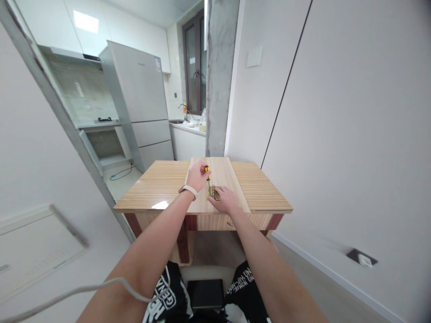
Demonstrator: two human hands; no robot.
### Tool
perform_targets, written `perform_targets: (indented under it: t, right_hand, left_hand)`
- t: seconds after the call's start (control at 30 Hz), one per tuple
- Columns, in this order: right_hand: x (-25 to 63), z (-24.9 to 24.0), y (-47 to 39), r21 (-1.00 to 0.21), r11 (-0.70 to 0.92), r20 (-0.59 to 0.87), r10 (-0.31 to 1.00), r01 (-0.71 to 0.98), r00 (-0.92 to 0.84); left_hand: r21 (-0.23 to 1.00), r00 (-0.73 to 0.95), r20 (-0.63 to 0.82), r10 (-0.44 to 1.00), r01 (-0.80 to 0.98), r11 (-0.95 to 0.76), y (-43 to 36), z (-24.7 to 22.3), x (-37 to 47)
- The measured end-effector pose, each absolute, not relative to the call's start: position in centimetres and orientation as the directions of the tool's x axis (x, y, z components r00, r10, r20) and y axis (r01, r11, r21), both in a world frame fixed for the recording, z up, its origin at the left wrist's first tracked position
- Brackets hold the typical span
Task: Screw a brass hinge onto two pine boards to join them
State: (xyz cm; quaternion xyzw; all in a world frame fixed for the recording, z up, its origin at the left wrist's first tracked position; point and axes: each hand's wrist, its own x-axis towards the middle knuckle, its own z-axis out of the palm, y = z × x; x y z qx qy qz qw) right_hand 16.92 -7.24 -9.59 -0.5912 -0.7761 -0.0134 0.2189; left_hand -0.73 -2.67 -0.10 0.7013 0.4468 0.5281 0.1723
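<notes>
My left hand (198,176) is closed around the yellow and black handle of a screwdriver (208,172), which points down. Its shaft reaches a small brass-coloured hinge (211,192) lying on the pale boards in the middle of the table. My right hand (226,199) rests on the right side of that hinge, fingers pressed on it and partly covering it. Whether the tip sits in a screw is too small to tell. A watch with a light strap (189,190) is on my left wrist.
The wooden table (161,179) has a drawer front with a small handle (230,224). A white cable (111,281) crosses my left forearm at the lower left. Beyond the table stand a grey fridge (138,85) and a sink counter (188,137). A white wall (336,125) lies to the right.
</notes>
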Motion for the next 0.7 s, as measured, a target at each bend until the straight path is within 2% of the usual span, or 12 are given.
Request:
perform_targets:
  t: [0.13, 0.37, 0.57, 0.7]
  right_hand:
    - [16.9, -9.6, -7.3, -0.241, 0.294, 0.351, 0.915, 0.925, -0.199]
    - [16.9, -9.4, -7.3, -0.233, 0.304, 0.347, 0.913, 0.924, -0.213]
    - [16.7, -9.4, -7.2, -0.233, 0.300, 0.359, 0.911, 0.925, -0.205]
    - [16.6, -9.4, -7.3, -0.238, 0.294, 0.357, 0.913, 0.926, -0.198]
  left_hand:
    - [0.711, 0.068, 0.582, 0.810, 0.442, -0.547, -2.9, 0.1, -0.9]
    - [0.648, -0.002, 0.634, 0.773, 0.548, -0.529, -3.9, 0.4, 0.4]
    - [0.740, -0.141, 0.578, 0.804, 0.507, -0.443, -4.0, 0.0, 1.2]
    - [0.782, -0.161, 0.547, 0.822, 0.447, -0.433, -4.0, -0.2, 1.2]
